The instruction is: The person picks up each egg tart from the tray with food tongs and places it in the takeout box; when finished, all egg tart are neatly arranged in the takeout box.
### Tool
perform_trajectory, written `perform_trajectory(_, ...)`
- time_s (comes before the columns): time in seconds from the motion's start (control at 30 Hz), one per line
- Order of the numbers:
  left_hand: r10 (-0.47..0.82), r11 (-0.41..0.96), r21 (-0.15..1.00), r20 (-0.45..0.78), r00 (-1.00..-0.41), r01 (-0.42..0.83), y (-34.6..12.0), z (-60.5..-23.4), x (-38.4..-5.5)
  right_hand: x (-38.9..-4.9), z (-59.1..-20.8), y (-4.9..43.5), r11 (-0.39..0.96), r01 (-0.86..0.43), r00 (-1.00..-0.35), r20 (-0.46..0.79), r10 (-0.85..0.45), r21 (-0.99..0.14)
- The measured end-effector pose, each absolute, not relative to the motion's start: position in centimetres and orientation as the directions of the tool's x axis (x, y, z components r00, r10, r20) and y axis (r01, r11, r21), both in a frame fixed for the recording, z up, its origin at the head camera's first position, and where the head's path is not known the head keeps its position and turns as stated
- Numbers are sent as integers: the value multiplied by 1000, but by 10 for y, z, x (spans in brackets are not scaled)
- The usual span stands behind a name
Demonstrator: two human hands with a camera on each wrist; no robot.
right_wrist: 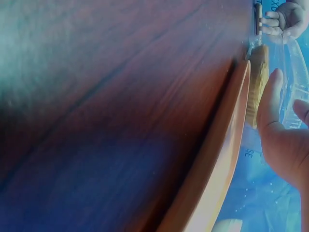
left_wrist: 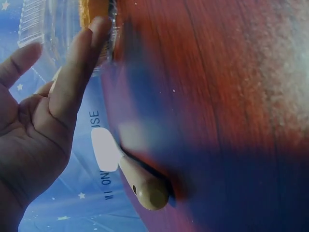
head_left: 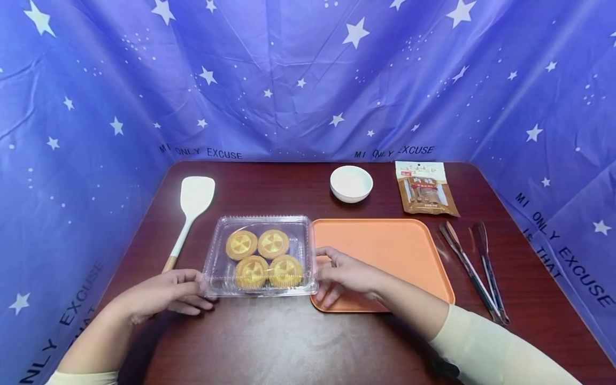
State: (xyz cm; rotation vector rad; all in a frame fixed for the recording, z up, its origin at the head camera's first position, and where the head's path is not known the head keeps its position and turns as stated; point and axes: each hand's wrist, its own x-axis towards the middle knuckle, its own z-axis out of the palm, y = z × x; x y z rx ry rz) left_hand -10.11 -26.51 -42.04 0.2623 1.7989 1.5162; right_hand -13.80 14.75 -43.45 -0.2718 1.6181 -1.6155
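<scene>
A clear plastic clamshell box (head_left: 218, 251) holds several round golden pastries (head_left: 251, 271), with its lid down. My left hand (head_left: 166, 294) is at the box's front left corner, its fingers extended along the side. In the left wrist view, the left hand (left_wrist: 46, 116) has its thumb apart from the fingers, which reach the box's edge. Against the box's right side is my right hand (head_left: 344, 275), over the left part of an orange tray (head_left: 385, 246). In the right wrist view, the right hand (right_wrist: 285, 135) shows fairly straight fingers beside the box; whether they press it I cannot tell.
A white spatula (head_left: 196, 195) with a wooden handle lies at the left. Behind the tray stand a white bowl (head_left: 351, 184) and a brown-and-white food packet (head_left: 425, 190). Metal tongs (head_left: 486, 267) lie right of the tray. A star-patterned blue curtain (head_left: 289, 80) surrounds the table.
</scene>
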Motion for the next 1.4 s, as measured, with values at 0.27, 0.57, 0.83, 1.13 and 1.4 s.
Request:
perform_trajectory(0.27,621,209,919,-388,-681,-333,-263,-427,-99,-132,-436,142,138,394,-638,-378,-671,-909)
perform_trajectory(0.57,598,162,925,-370,-711,-344,-259,-432,-102,-133,-437,140,125,387,-649,-366,-667,-914)
perform_trajectory(0.83,571,177,927,-370,-733,-330,-255,-431,-104,-135,-436,140,128,384,-648,-365,-668,-915)
perform_trajectory(1.13,568,171,934,-354,-743,-315,-255,-431,-105,-135,-433,139,142,389,-638,-377,-671,-910)
perform_trajectory(1.4,572,156,936,-346,-744,-315,-255,-433,-105,-134,-435,140,136,401,-628,-380,-679,-906)
